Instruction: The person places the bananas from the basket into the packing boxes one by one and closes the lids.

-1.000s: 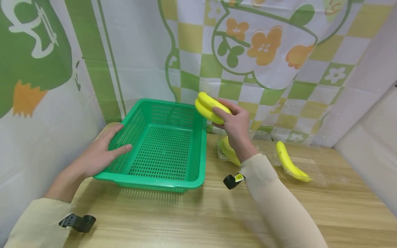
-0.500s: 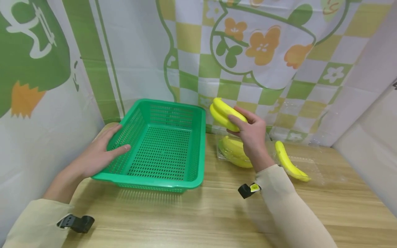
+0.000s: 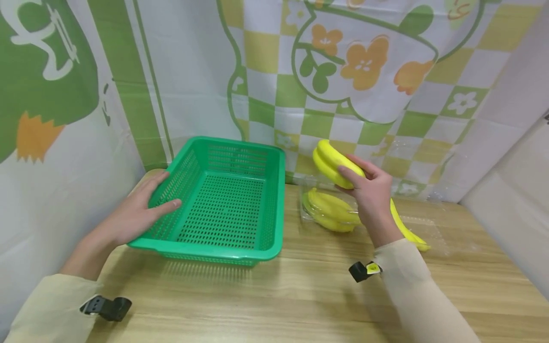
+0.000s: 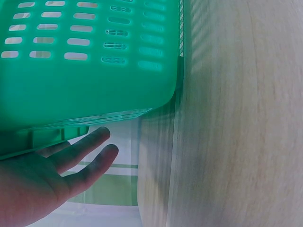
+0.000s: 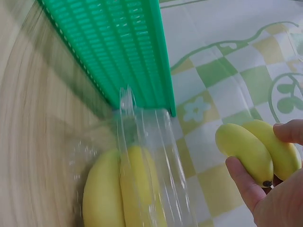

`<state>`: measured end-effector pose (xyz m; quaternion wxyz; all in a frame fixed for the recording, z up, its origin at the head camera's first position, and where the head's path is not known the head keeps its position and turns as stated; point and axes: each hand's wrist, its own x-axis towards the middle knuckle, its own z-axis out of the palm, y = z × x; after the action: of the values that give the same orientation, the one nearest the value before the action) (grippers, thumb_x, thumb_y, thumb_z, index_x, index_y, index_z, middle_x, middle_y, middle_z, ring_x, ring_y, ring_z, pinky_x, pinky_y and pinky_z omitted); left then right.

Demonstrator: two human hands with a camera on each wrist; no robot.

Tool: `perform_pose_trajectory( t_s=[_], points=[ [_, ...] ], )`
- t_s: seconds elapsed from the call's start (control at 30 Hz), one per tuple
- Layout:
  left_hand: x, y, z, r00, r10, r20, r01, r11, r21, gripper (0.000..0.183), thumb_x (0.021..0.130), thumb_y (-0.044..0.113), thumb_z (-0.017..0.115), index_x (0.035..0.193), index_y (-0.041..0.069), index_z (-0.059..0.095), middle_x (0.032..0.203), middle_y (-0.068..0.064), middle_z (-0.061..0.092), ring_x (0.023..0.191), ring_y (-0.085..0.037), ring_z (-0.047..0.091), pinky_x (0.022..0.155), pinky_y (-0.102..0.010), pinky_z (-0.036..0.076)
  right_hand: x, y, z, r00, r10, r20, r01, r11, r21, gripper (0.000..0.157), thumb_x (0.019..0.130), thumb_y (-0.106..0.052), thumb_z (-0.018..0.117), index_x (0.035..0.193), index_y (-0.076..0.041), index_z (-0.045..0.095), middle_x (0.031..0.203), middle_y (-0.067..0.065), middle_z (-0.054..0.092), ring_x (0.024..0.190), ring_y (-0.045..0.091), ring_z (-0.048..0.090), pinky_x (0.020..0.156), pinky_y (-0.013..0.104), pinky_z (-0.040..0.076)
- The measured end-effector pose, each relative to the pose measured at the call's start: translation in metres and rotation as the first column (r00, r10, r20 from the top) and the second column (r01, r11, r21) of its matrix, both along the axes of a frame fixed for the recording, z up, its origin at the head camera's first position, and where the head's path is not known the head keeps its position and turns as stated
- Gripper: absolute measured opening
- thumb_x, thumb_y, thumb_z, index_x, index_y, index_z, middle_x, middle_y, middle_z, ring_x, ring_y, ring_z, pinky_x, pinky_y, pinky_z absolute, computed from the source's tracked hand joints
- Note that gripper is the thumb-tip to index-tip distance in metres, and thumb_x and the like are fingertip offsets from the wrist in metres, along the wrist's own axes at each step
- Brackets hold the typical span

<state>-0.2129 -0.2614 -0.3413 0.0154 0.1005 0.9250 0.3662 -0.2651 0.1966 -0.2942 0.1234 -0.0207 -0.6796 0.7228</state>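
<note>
In the head view, my right hand (image 3: pixel 371 188) holds two yellow bananas (image 3: pixel 336 164) side by side, raised above the table. The right wrist view shows the thumb and fingers pinching these bananas (image 5: pixel 258 151). Below them, more bananas (image 3: pixel 332 212) lie in a clear plastic clamshell box (image 3: pixel 304 214). At the left rim of a green perforated plastic basket (image 3: pixel 229 252) rests my left hand (image 3: pixel 135 212), thumb across the rim. Its fingers (image 4: pixel 90 172) stretch straight along the outside in the left wrist view. No fruit shows inside the basket.
Another banana (image 3: pixel 407 231) lies to the right, partly hidden by the right forearm, on more clear plastic packaging (image 3: pixel 433 233). The wooden table (image 3: pixel 240 305) meets a patterned cloth (image 3: pixel 266 85) at the back and left. A pale wall (image 3: pixel 510 205) bounds the right.
My right hand has moved right and slightly down with the two bananas, from beside the basket's back right corner to above the clamshell box. The left hand and basket stay put.
</note>
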Motion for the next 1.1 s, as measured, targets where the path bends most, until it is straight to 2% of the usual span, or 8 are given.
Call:
perform_pose_trajectory(
  t_s=[0.23,0.47,0.87,1.1],
  points=[
    [-0.001,0.001,0.0,1.0,0.004,-0.004,-0.004,1.0,-0.02,0.09,0.11,0.05,0.052,0.172,0.01,0.0,0.18,-0.021,0.001,0.162,-0.055,0.003,0.117,-0.085,0.018,0.01,0.021,-0.002,0.999,-0.041,-0.027,0.041,0.999,0.008,0.052,0.091,-0.012,0.085,0.141,-0.006,0.069,0.132,0.002,0.066,0.113,0.019,0.067,0.081,0.032,0.066],
    [-0.001,0.0,0.0,1.0,0.005,-0.006,-0.005,1.0,-0.006,0.09,0.11,0.049,0.053,0.172,0.009,0.001,0.179,-0.022,0.002,0.162,-0.056,0.003,0.117,-0.085,0.017,0.017,0.038,-0.004,0.996,-0.077,-0.038,0.077,0.997,0.001,0.055,0.09,-0.012,0.086,0.141,-0.005,0.068,0.134,0.002,0.065,0.114,0.019,0.065,0.082,0.033,0.066],
    [0.002,0.0,0.0,1.0,0.01,-0.002,-0.01,1.0,-0.009,0.09,0.11,0.05,0.053,0.172,0.01,0.001,0.179,-0.022,0.003,0.162,-0.055,0.004,0.117,-0.084,0.018,0.026,0.066,-0.01,0.983,-0.18,-0.045,0.178,0.983,-0.044,0.051,0.087,-0.008,0.088,0.135,-0.007,0.073,0.129,0.001,0.067,0.109,0.017,0.068,0.072,0.03,0.066],
    [0.002,0.001,0.001,1.0,0.01,0.001,-0.01,1.0,-0.011,0.09,0.11,0.05,0.053,0.172,0.01,0.001,0.179,-0.021,0.002,0.162,-0.055,0.004,0.118,-0.084,0.017,0.032,0.087,-0.013,0.972,-0.235,-0.007,0.233,0.969,-0.083,0.052,0.084,-0.006,0.09,0.134,-0.008,0.075,0.13,-0.001,0.065,0.105,0.014,0.069,0.07,0.03,0.066]
  ],
)
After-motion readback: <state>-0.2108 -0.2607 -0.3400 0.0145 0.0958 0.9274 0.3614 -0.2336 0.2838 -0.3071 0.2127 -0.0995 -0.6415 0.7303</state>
